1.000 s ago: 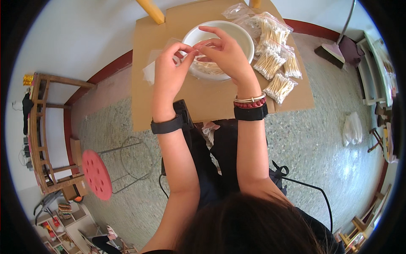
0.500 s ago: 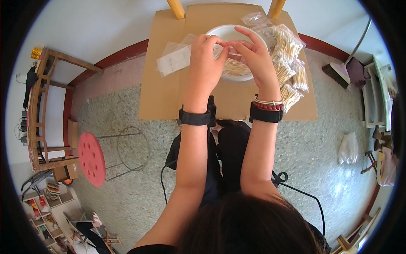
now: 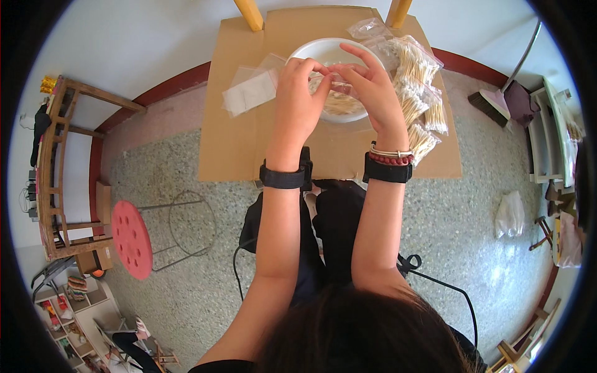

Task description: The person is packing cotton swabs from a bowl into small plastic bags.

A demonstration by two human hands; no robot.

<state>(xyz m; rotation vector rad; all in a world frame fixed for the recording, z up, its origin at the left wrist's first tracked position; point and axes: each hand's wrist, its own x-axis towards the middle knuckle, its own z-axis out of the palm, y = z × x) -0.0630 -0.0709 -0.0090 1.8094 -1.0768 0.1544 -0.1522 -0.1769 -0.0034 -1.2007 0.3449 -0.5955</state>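
Above a white round bowl (image 3: 328, 41), my left hand (image 3: 295, 99) and my right hand (image 3: 378, 93) meet at the fingertips. Each pinches the upper edge of a small clear plastic bag (image 3: 345, 89), mostly hidden by the fingers. My right index finger is raised away from it. Loose cotton swabs (image 3: 343, 105) lie in the bowl below. Just right of the bowl, bags packed with cotton swabs (image 3: 415, 67) are piled up. Flat empty clear bags (image 3: 250, 92) lie to the left of my left hand.
A cardboard sheet (image 3: 242, 146) covers the work surface, with yellow wooden legs (image 3: 250, 13) at its far edge. To the left stands a red-topped stool (image 3: 132, 239). A broom (image 3: 491, 107) leans at the right; a black cable (image 3: 454, 287) runs beside my right arm.
The whole view has shifted slightly, so the table appears a little further left and lower. Both hands keep their pinch on the bag, with only small finger movements.
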